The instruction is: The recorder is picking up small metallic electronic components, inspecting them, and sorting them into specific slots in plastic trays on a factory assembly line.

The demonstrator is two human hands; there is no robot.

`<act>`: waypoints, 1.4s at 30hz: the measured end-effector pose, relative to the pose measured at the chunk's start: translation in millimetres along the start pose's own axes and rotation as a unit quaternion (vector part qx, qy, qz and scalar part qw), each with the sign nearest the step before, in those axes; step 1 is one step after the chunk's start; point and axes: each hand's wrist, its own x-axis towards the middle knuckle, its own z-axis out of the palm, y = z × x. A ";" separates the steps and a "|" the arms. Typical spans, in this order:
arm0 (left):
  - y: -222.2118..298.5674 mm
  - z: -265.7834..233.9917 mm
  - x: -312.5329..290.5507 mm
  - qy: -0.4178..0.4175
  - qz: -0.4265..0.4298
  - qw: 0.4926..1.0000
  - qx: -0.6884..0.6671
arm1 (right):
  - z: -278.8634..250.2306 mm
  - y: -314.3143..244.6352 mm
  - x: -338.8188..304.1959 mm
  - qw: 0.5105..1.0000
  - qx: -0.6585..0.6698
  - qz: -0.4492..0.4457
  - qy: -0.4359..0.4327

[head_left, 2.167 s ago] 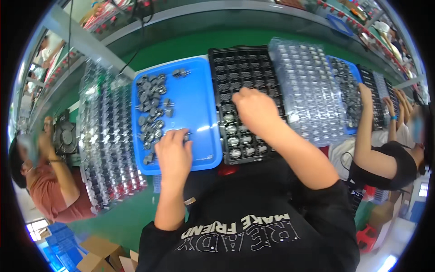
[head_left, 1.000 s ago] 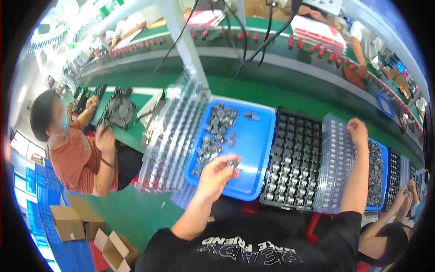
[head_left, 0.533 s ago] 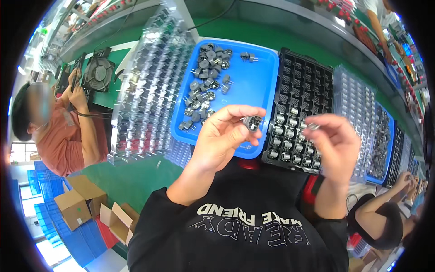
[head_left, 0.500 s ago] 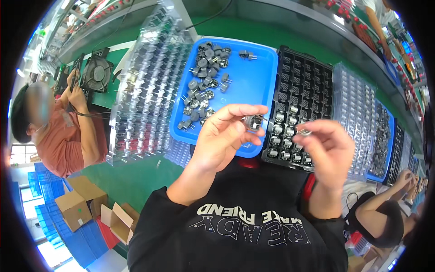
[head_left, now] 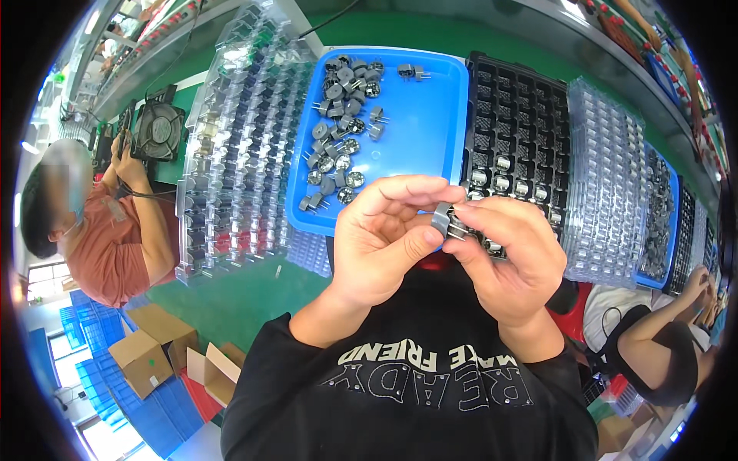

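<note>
My left hand (head_left: 384, 250) is closed around a small grey round part with metal pins (head_left: 441, 218), thumb below and fingers curled above it. Thumb and index finger of my right hand (head_left: 513, 257) pinch the pinned side of the same part, so both hands meet in front of my chest. Whatever else sits between the right fingertips is hidden. Beyond my hands stands a blue tray (head_left: 419, 146) with many similar grey parts heaped along its left side. To its right, a black compartment tray (head_left: 516, 115) holds shiny metal cylindrical pieces in its nearer pockets.
Clear plastic blister trays (head_left: 238, 146) are stacked at the left, and more clear trays (head_left: 603, 177) at the right. Past them is another blue tray (head_left: 657, 219) of parts. Co-workers sit on both sides. Open cardboard boxes (head_left: 146, 357) are at lower left.
My right hand has moved left from over the black tray to the part in my left hand, and its fingers are now on that part. The view has shifted slightly.
</note>
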 end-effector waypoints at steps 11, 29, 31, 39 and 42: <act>-1.4 0.2 -7.5 -0.029 0.051 0.996 0.061 | 1.8 -10.3 -14.9 0.997 -0.076 -0.002 0.002; -10.0 -9.9 -34.6 -0.013 0.037 0.991 0.130 | -2.6 3.9 -31.4 0.997 -0.026 0.025 -0.061; -21.3 -11.3 -37.1 -0.011 0.121 0.972 0.200 | 2.5 14.3 -40.0 0.967 0.180 0.169 -0.066; -19.8 -27.2 -20.8 -0.039 0.045 0.831 0.554 | -13.2 50.5 -31.1 0.970 -0.083 0.210 -0.085; -5.3 -51.8 -0.8 0.002 0.030 0.670 0.742 | -7.0 82.6 -9.3 0.949 -0.260 0.150 -0.092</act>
